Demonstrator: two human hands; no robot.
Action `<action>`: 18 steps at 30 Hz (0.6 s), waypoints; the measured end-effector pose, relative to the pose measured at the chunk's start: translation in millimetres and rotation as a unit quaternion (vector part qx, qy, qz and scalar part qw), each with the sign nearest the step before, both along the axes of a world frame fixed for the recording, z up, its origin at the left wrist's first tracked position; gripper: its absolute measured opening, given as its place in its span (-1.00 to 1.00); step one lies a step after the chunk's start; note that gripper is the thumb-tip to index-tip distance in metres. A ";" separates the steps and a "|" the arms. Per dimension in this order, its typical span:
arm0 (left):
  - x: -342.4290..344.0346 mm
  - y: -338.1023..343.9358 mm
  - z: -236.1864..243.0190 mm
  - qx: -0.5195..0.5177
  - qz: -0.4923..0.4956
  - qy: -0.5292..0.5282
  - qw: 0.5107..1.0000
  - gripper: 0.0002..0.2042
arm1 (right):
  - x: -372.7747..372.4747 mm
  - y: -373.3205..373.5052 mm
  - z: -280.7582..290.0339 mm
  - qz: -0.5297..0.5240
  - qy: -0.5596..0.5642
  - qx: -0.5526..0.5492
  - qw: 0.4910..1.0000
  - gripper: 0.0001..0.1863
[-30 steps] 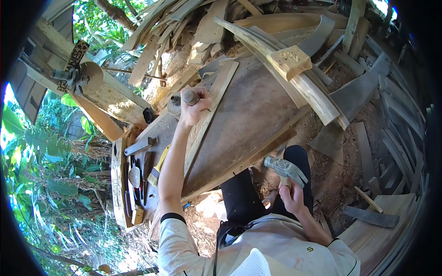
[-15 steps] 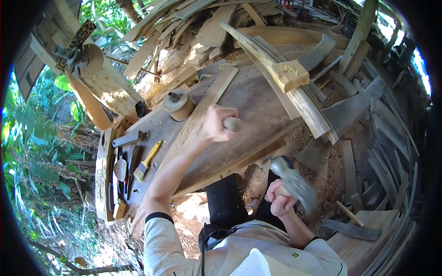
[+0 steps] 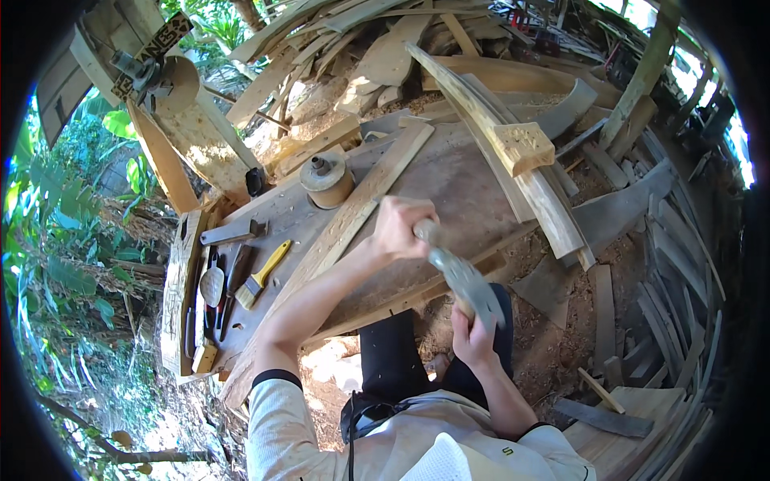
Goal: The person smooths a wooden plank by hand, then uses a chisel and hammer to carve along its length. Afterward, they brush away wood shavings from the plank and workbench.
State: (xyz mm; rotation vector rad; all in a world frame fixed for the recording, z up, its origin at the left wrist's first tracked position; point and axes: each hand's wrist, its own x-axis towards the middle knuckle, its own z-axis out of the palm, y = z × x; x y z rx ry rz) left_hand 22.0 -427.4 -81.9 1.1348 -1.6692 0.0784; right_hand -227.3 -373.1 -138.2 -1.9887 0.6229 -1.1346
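My left hand (image 3: 403, 228) is closed round a wooden tool handle, above the long plank (image 3: 393, 164) that lies across the workbench (image 3: 473, 180). The rounded butt of that handle sticks out past my thumb side; the tool's other end is hidden behind the hand. My right hand (image 3: 473, 337) grips a hammer (image 3: 465, 282) by its handle, low in front of my legs. Blurred by motion, the hammer's grey metal head reaches up to the butt of the tool handle and seems to touch it.
A paintbrush (image 3: 265, 274), a metal scoop-like tool (image 3: 212, 286) and other hand tools lie on the bench's left. Behind the plank stands a round block with a metal fitting (image 3: 327, 183). Long curved timbers (image 3: 525, 180) cross the bench's right end; scrap boards (image 3: 678, 264) pile beyond.
The hammer has swung left and up from beside my right leg to the tool handle in my left hand. The view has shifted slightly.
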 end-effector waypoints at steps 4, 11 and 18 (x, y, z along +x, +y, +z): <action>5.4 2.0 2.2 0.012 0.023 0.032 0.999 -0.77 | -7.2 3.5 -62.4 -0.030 -0.018 -0.051 0.998 -0.84; -2.4 3.7 -9.0 0.013 -0.009 -0.057 0.998 -0.84 | -20.1 6.3 -91.9 -0.065 0.032 -0.076 0.994 -0.87; -3.8 5.3 -6.9 0.025 0.015 -0.060 0.998 -0.91 | -5.1 -1.7 -16.3 -0.043 0.027 -0.141 0.989 -0.89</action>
